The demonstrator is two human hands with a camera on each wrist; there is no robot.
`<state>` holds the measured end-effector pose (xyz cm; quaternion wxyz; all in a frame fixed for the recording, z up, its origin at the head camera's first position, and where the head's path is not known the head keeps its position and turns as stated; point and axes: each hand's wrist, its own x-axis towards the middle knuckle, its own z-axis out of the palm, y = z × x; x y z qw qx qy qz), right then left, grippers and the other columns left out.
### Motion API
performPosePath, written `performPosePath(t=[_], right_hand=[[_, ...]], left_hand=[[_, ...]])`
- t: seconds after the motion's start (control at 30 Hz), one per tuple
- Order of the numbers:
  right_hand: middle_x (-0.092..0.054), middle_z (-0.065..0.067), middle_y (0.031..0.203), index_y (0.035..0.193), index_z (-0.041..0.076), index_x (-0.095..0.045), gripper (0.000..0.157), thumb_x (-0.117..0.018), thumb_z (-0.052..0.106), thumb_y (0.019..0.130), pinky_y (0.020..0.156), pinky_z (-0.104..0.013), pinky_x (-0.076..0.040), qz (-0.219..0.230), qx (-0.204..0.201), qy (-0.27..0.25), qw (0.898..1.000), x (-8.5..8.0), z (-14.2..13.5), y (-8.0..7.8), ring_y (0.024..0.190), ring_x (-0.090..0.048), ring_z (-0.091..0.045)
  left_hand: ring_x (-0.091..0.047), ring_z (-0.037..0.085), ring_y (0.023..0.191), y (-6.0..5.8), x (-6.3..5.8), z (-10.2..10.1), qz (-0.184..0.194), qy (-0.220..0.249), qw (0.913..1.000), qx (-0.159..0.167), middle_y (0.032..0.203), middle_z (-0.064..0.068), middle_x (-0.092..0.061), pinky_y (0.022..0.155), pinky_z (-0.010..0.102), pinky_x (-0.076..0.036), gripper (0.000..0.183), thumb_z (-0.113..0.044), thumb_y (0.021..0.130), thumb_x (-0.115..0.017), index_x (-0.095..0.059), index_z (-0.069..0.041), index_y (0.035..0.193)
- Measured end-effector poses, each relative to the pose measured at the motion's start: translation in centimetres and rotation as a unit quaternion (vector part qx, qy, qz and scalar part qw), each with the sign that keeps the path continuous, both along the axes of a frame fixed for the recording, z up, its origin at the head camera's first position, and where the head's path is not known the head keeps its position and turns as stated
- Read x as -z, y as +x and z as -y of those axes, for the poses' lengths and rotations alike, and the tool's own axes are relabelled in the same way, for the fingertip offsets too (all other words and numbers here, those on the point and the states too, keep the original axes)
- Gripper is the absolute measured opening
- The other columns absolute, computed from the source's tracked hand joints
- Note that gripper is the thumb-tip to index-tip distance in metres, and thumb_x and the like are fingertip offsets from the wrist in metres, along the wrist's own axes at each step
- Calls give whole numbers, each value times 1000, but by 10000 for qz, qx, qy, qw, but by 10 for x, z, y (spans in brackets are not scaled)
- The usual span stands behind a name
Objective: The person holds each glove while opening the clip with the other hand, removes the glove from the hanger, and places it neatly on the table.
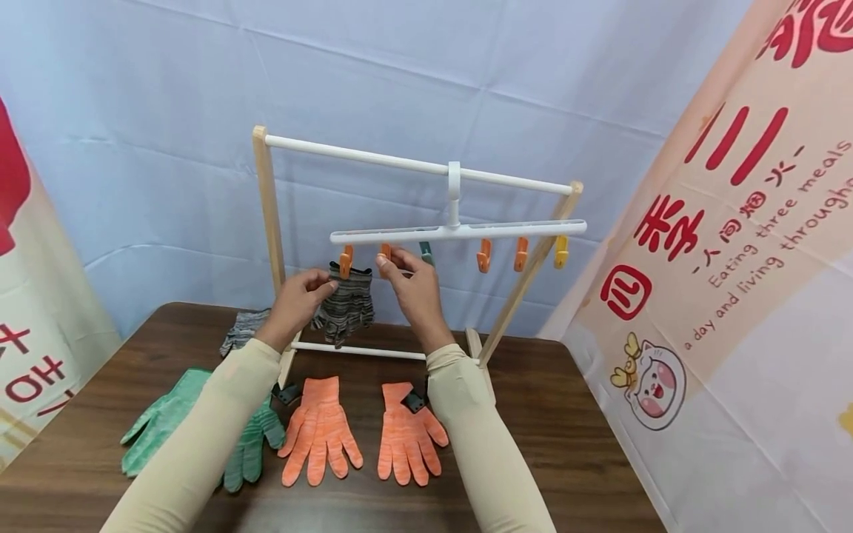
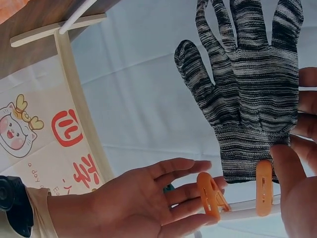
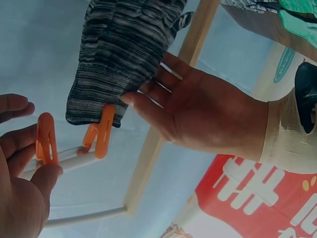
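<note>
A black-and-grey striped knit glove hangs fingers down from an orange clip at the left end of a white hanger. My left hand pinches the edge of its cuff, the thumb in front and the fingers partly hidden behind the knit. With thumb and fingers my right hand holds the neighbouring orange clip, whose jaws have no cloth in them. Part of the cuff hangs free between the two clips.
The hanger hooks over a wooden rack's white bar. A green clip, two orange clips and a yellow clip hang along it. Orange gloves, green gloves and another grey glove lie on the table.
</note>
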<state>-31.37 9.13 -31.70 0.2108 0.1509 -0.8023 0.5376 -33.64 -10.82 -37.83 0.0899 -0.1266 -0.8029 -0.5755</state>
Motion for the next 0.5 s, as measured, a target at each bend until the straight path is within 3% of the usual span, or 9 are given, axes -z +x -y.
performPosePath(t=[0.2, 0.5], right_hand=[[-63, 4, 100, 115, 20, -64, 39, -62, 44, 84, 78, -33, -47, 88, 82, 171, 9998, 6, -1, 0, 91, -59, -14], [-64, -2, 97, 111, 10, -65, 42, -62, 43, 85, 76, -34, -47, 395, 609, 441, 9964, 23, 3, -1, 89, -57, -14]], left_hand=[[-52, 25, 95, 4, 0, -4, -5, 56, 10000, 2, 109, 10, -58, 77, 40, -42, 29, -33, 92, -56, -59, -9, 108], [-51, 24, 97, 10, 4, -5, 3, -20, 10000, 47, 108, 8, -58, 80, 40, -41, 29, -35, 92, -55, -59, -11, 107]])
